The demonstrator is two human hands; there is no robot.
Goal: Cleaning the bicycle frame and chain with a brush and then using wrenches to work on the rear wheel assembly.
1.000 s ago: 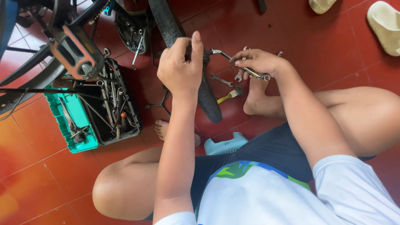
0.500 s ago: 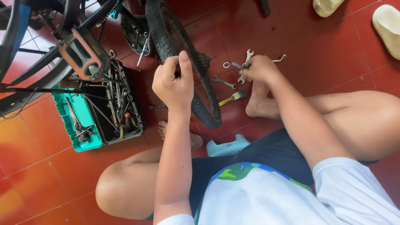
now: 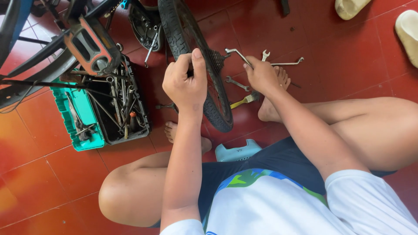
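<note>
I sit on a red tiled floor with a bicycle wheel (image 3: 187,39) standing upright between my legs. My left hand (image 3: 185,80) grips the black tyre from the left side, thumb up over the tread. My right hand (image 3: 260,75) is closed on a bent metal wrench (image 3: 237,55) whose end sits at the sprocket cluster (image 3: 215,58) on the wheel's hub. Loose spanners (image 3: 285,63) lie on the floor just beyond my right hand, and a yellow-handled tool (image 3: 239,102) lies beside my right foot.
An open teal toolbox (image 3: 76,119) with a black tray of several wrenches stands at the left. A bicycle pedal (image 3: 91,45) and frame parts hang above it. A light blue plastic piece (image 3: 237,151) lies near my lap. Two pale sandals (image 3: 409,26) rest at the top right.
My right hand picked one wrench from the loose tools and brought it left to the sprocket. My left hand stayed on the tyre.
</note>
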